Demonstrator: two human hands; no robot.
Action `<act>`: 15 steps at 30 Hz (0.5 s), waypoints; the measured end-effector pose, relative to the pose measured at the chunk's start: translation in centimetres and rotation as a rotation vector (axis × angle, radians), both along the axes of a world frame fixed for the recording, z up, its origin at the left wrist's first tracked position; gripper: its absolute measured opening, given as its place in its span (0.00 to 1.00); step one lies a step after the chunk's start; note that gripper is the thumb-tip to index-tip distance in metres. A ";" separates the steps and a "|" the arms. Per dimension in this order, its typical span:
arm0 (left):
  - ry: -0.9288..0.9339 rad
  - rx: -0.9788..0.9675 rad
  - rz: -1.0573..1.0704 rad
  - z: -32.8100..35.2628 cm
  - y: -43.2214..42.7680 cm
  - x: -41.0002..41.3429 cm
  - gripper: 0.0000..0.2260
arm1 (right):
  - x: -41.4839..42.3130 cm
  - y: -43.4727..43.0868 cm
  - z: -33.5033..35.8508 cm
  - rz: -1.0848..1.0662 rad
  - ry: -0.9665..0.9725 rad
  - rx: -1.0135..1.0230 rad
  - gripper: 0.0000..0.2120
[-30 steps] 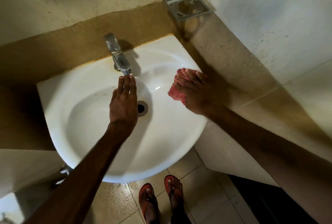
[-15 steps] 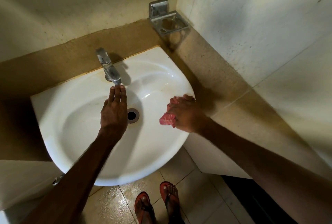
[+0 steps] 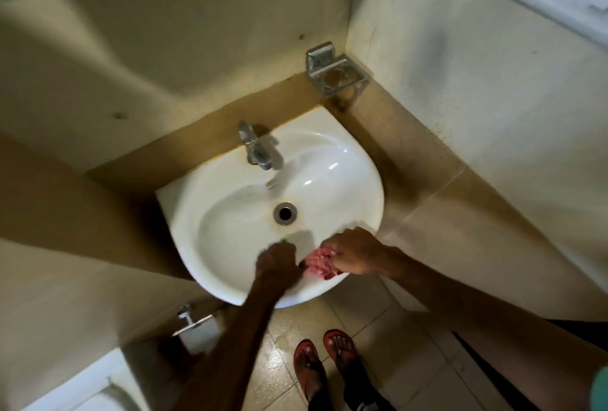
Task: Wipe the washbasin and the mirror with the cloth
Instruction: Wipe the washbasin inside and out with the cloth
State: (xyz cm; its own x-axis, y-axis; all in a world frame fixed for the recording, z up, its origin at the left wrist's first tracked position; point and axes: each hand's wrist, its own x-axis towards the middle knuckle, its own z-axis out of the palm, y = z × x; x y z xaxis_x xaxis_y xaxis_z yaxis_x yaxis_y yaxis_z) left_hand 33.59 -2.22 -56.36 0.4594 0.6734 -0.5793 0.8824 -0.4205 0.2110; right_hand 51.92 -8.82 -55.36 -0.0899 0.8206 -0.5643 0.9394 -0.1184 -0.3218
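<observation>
Beige walls (image 3: 460,88) close in on a tight corner, and wedged right into it sits the white washbasin (image 3: 358,177), our landmark for everything else. Over the basin's near rim both hands are at work. The right hand (image 3: 357,251) has its fingers curled tight round the bunched pink cloth (image 3: 317,264), holding it just above the front lip of the bowl. The left hand (image 3: 278,260) sits right beside the cloth, smeared by motion, so whether it has caught a fold or only lies next to it I cannot tell. On the wall behind the basin's far right corner there's a metal soap holder (image 3: 335,76); on the back ledge, the chrome tap (image 3: 258,150); dead centre of the bowl, the drain (image 3: 285,213). No mirror in shot. That cloth looks light, soft and floppy, probably damp, so it would likely sag and slip if pinched by a corner. Better to take it as a wad in the palm, then press it flat against the glossy, likely slick porcelain.
</observation>
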 end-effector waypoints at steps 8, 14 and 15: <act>-0.422 -0.022 0.498 7.8 -4.4 -3.3 0.17 | 0.2 -1.1 3.9 -0.654 0.795 -0.203 0.10; -0.565 0.038 0.527 17.0 -5.1 -2.2 0.14 | 0.5 -3.7 13.0 -1.032 1.252 -0.160 0.16; -0.585 0.050 0.531 18.7 -5.2 -1.9 0.14 | 0.6 -3.9 14.4 -1.066 1.324 -0.138 0.17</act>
State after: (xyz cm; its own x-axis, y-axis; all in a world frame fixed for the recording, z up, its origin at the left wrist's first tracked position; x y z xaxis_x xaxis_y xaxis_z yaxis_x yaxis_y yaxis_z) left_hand 31.69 -7.46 -37.67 0.2899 0.9068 -0.3060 0.7191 0.0046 0.6949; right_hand 52.50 -12.69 -41.00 -0.0055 0.7783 -0.6279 -0.4496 -0.5628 -0.6936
